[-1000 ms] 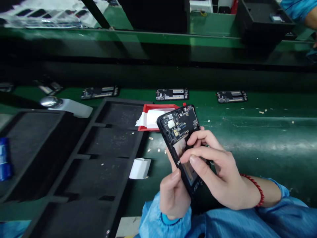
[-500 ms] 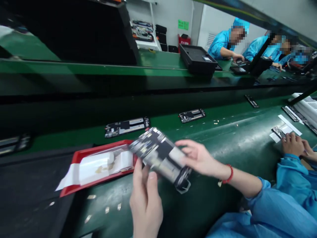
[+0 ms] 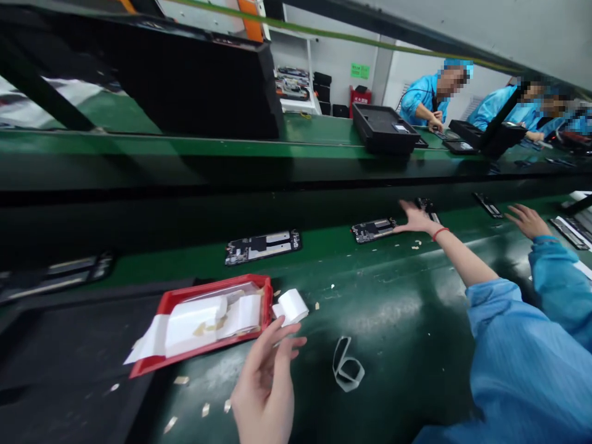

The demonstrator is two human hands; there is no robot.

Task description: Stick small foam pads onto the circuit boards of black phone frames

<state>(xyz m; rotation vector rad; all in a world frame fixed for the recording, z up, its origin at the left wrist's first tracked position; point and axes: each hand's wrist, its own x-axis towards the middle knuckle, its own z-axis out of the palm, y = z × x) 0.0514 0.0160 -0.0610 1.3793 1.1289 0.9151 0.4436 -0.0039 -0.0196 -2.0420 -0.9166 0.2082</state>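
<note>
Black phone board [image 3: 375,230] beside the spread right hand [image 3: 416,219] suits a gentle edge grip; left hand [image 3: 264,388] sits loosely parted.

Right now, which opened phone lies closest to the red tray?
The opened phone just beyond the red tray, near its right end; the others lie farther off to either side.

The red tray [image 3: 267,302] looks smooth plastic, the paper roll [image 3: 294,306] matt, worktop [image 3: 393,351] glossy, blue sleeve [image 3: 513,327] cloth.
</note>
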